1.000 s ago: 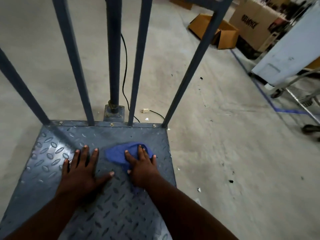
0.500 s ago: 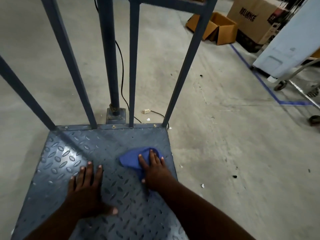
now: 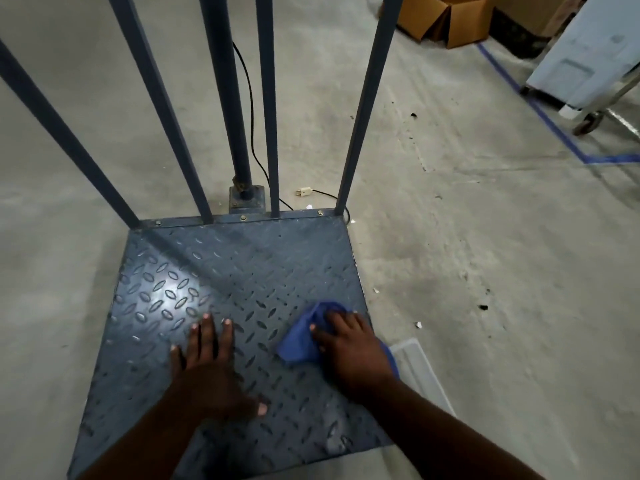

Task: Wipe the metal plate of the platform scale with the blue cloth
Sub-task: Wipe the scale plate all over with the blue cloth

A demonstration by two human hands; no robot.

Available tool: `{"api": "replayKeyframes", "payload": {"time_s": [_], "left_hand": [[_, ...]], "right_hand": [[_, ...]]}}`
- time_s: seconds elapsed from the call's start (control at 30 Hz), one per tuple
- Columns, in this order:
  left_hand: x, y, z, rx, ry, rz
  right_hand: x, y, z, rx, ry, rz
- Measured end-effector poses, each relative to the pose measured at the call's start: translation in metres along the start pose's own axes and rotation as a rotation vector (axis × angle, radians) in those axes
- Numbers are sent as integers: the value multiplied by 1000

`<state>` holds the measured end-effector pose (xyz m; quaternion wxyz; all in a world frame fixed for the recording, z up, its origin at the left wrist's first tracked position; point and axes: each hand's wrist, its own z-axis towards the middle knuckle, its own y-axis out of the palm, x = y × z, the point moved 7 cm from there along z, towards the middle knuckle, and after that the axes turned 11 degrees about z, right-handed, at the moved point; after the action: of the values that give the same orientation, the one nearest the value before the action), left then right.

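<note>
I see the metal plate [image 3: 242,271] of the platform scale lying flat on the concrete floor [image 3: 485,237], with its diamond pattern shining on the left side. My right hand [image 3: 349,348] lies on the blue cloth [image 3: 298,344] and presses it on the plate, near the plate's right edge. The fingers are spread and only a little bent over the bunched cloth; I cannot tell if they pinch it or only press. The cloth sticks out to the left of this hand and also a little behind the wrist. My left hand [image 3: 211,368] rests flat on the bare plate, fingers straight and apart, thumb to the side, and it holds nothing. The two hands are near but do not touch.

At the far edge of the plate, blue metal bars [image 3: 363,105] rise up, and a round post [image 3: 228,98] stands on a bolted base. A black cable [image 3: 250,109] runs on the floor behind, with a small plug [image 3: 304,192] beside it. Farther right I see cardboard boxes [image 3: 446,19] and a blue line [image 3: 540,116] on the floor.
</note>
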<state>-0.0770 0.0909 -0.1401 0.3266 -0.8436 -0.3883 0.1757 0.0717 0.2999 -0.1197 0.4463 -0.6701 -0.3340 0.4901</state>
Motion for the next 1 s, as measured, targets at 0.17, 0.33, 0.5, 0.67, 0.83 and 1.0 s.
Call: {"api": "replayKeyframes", "payload": {"time_s": [0.17,0.33,0.5,0.67,0.83,1.0], "left_hand": [[0,3,6,40,14,-7],[-1,3,3,66,1,-10],[-1,4,2,69,6,-9],[-3,6,4,89,26,-32],[-5,7,4,111,56,-38],[-7,9,7,103,79,-32]], "right_hand": [[6,6,60,-104,165,216],[-39,44,1,-182,-150,198],[-6,29,55,-109,50,245],[-51,32,78,-229,-127,103],[-46,20,6,-132,-248,257],[14,-16,45,-62,25,199]]}}
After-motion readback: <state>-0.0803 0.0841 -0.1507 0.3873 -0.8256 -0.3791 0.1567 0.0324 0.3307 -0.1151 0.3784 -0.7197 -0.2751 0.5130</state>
